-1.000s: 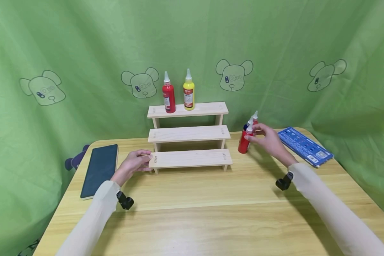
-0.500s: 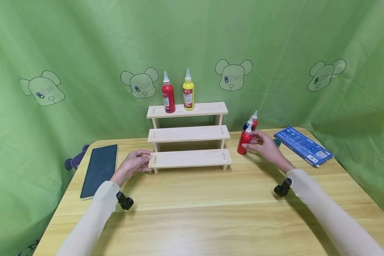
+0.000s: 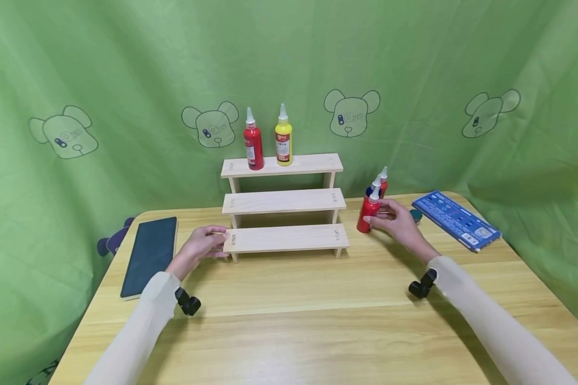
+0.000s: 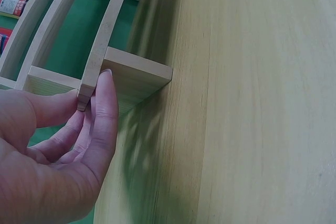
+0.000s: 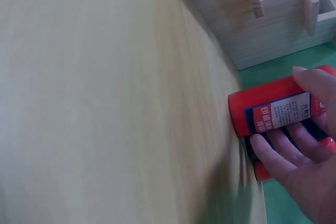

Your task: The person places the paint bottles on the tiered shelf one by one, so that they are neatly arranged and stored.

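Note:
In the head view, a three-step wooden display rack (image 3: 286, 239) stands on the table. My left hand (image 3: 199, 247) pinches the left end of its lowest board; the thumb and fingers (image 4: 106, 103) lie on either side of the board in the left wrist view. To the right of the rack, my right hand (image 3: 398, 224) grips an upright red squeeze bottle (image 3: 367, 213) with a pointed white cap. Thumb and fingers go round its labelled body (image 5: 278, 109) in the right wrist view. A dark blue bottle (image 3: 370, 191) and another red bottle (image 3: 384, 185) stand close behind it, partly hidden.
A red bottle (image 3: 253, 147) and a yellow bottle (image 3: 283, 141) stand on the top board. A blue flat box (image 3: 457, 220) lies at the right, with a small dark green round thing (image 3: 416, 215) beside it. At the left lies a dark notebook (image 3: 150, 256). A green curtain (image 3: 289, 64) hangs behind.
My right hand has shifted slightly left and toward me with the red bottle, uncovering the green round thing behind it. The left hand has stayed at the rack.

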Demonstrator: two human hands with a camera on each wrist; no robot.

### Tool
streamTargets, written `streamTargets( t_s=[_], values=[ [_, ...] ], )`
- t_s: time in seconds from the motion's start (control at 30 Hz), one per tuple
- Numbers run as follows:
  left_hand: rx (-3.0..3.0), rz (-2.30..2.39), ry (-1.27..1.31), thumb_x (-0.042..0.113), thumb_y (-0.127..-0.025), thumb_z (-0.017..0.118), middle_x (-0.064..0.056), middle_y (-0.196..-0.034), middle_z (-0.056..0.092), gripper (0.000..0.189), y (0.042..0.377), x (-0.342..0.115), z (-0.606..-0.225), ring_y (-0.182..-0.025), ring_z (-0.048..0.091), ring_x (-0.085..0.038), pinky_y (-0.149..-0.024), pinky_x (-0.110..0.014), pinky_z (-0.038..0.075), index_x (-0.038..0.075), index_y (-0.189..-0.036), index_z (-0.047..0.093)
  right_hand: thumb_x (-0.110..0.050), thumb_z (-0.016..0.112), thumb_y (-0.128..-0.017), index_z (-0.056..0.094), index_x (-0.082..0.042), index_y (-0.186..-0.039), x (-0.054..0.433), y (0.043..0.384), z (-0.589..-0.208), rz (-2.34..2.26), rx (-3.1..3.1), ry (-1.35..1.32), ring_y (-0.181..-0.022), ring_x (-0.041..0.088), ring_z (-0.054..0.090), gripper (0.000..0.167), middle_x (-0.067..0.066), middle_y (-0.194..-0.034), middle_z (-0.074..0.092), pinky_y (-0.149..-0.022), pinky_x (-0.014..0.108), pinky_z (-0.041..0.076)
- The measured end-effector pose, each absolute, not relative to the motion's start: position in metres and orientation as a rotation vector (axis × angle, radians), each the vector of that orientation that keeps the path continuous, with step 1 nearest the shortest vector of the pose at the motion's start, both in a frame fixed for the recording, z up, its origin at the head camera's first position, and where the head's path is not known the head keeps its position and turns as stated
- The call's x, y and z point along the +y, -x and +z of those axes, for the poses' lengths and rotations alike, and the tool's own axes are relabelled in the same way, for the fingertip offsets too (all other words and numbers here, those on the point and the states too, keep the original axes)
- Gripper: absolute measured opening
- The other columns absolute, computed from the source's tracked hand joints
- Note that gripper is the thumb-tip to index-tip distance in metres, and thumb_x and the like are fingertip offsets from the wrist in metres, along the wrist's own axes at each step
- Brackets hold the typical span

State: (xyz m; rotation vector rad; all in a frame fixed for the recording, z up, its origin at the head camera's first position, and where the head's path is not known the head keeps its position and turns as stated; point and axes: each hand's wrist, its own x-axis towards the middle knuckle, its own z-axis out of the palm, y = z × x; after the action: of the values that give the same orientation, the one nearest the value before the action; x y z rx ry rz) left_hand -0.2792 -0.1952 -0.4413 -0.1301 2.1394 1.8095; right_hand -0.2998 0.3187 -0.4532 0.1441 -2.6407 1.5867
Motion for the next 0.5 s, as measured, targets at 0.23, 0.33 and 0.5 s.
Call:
streamTargets(
  t_s=[0.23, 0.33, 0.5],
  values=[
    [2.143, 1.812, 0.130, 0.006, -0.106, 0.058, -0.014, -0.114, 0.059, 0.043, 0.279, -0.195, -0.441, -0.088, 0.061, -0.018, -0.080, -0.026, 0.068, -0.010, -0.146, 0.049, -0.025, 0.077, -0.098, 0.044, 0.001, -0.154, 0.317, 0.296, -0.450, 1.583, -2.639, -0.127, -0.100, -0.005, 0.060, 0.070, 0.029, -0.143, 0.058, -0.087, 0.005, 0.053],
    [2.140, 1.821, 0.122, 0.005, -0.106, 0.057, -0.013, -0.112, 0.058, 0.042, 0.279, -0.195, -0.441, -0.086, 0.061, -0.017, -0.079, -0.026, 0.068, -0.011, -0.145, 0.050, -0.027, 0.078, -0.097, 0.046, -0.001, -0.154, 0.318, 0.296, -0.449, 1.564, -2.635, -0.118, -0.099, -0.006, 0.061, 0.070, 0.027, -0.141, 0.060, -0.087, 0.005, 0.053],
    [2.139, 1.822, 0.108, 0.006, -0.107, 0.057, -0.010, -0.109, 0.058, 0.043, 0.278, -0.196, -0.440, -0.084, 0.060, -0.016, -0.079, -0.027, 0.068, -0.010, -0.145, 0.049, -0.029, 0.079, -0.096, 0.049, -0.004, -0.153, 0.320, 0.297, -0.440, 1.520, -2.614, -0.121, -0.100, -0.003, 0.063, 0.069, 0.022, -0.135, 0.064, -0.087, 0.007, 0.054]
  ],
)
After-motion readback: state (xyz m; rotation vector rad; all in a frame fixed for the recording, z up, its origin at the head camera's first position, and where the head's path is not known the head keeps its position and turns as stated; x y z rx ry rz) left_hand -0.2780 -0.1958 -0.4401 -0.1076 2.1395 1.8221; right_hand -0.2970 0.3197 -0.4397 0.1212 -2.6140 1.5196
